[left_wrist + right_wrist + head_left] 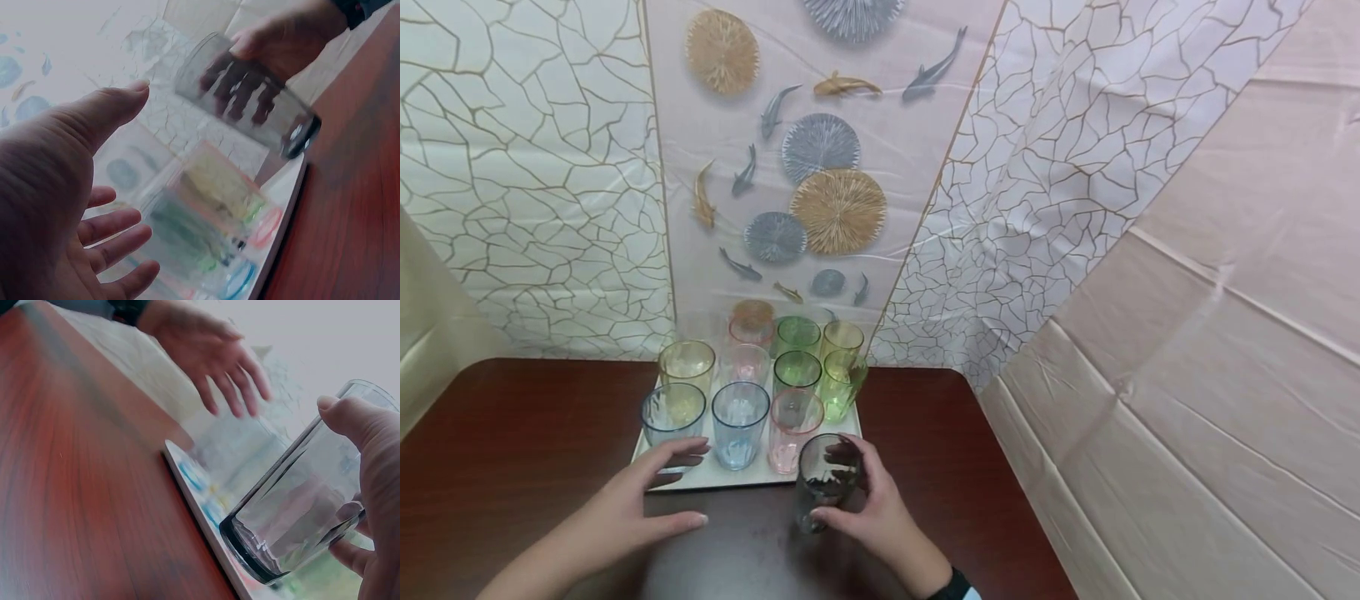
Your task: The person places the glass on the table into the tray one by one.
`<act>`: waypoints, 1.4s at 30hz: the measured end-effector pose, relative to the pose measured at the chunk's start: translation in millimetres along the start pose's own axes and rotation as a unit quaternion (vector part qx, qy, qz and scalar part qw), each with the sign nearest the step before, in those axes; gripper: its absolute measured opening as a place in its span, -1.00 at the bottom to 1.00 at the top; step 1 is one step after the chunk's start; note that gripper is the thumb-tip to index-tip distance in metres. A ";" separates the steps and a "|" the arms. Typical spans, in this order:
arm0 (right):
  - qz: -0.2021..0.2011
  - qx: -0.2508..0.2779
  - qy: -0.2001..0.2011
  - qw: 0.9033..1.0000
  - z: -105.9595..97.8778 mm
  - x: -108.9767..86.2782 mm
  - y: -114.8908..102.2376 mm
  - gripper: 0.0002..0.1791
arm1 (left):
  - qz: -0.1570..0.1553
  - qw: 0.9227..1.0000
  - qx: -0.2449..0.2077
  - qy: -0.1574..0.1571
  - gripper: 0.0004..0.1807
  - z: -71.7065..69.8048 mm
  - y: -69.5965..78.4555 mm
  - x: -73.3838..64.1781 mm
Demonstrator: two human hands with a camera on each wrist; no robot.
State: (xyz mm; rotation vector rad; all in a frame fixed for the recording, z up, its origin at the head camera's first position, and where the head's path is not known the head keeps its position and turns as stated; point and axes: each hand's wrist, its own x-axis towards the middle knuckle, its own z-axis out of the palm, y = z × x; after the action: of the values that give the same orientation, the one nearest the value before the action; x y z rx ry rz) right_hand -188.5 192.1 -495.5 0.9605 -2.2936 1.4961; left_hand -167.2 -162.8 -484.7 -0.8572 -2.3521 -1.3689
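My right hand [880,504] grips a dark grey, see-through drinking glass [827,479], fingers round its far side and thumb on the near side. In the right wrist view the glass [300,494] shows a thick dark base. It is held just in front of the white tray [715,477]. My left hand [625,508] is near the tray's front left corner, fingers and thumb spread apart, holding nothing. Closest to it stands a blue-rimmed glass [673,417]. Beside that are a light blue glass [739,429] and a pink glass [793,433].
Behind the front row on the tray stand several more glasses, among them a yellow glass [687,367], a dark green glass [797,371] and a lime green glass [841,387]. The tray lies on a dark red-brown table [535,433]. A patterned cloth [820,200] hangs at the back.
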 end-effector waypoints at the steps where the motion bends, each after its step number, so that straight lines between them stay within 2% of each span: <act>1: 0.009 0.000 0.005 1.000 -4.7 -1.4 1.9 0.05 | -0.006 1.000 0.004 0.003 -0.11 -1.8 -1.0 -1.8; 6: 0.040 -0.005 0.026 0.999 -22.1 2.1 12.3 0.01 | -0.023 1.000 0.014 0.010 -0.12 -6.2 -3.5 -6.6; 13: 0.029 -0.015 0.047 0.998 -28.6 27.1 40.0 -0.04 | 0.014 1.000 0.004 0.007 -0.11 -4.3 -4.6 -8.8; 17: 0.052 -0.027 0.062 0.996 -26.4 43.5 57.2 -0.06 | 0.028 1.000 0.003 0.009 -0.11 -3.8 -4.2 -9.5; 21: 0.078 -0.025 0.078 0.994 -23.3 52.6 70.5 -0.04 | 0.025 1.000 -0.003 0.008 -0.12 -3.7 -3.7 -9.1; 26: 0.110 0.002 0.077 0.991 -21.3 52.5 84.8 -0.03 | 0.018 1.000 -0.007 0.006 -0.13 -4.4 -4.7 -8.6; 32: 0.143 -0.022 0.064 0.987 -17.8 48.4 93.8 -0.06 | 0.021 1.000 -0.003 0.007 -0.14 -4.5 -6.2 -8.2; 42: 0.162 0.005 0.062 0.985 -13.7 47.6 97.9 -0.06 | 0.019 1.000 0.003 0.005 -0.15 -5.1 -6.3 -9.4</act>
State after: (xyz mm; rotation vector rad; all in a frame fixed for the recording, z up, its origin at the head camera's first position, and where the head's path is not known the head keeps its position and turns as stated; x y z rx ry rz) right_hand -289.0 210.9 -535.3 0.4939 -2.4375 1.6366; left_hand -164.0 -172.8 -491.3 -0.8871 -2.3187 -1.3464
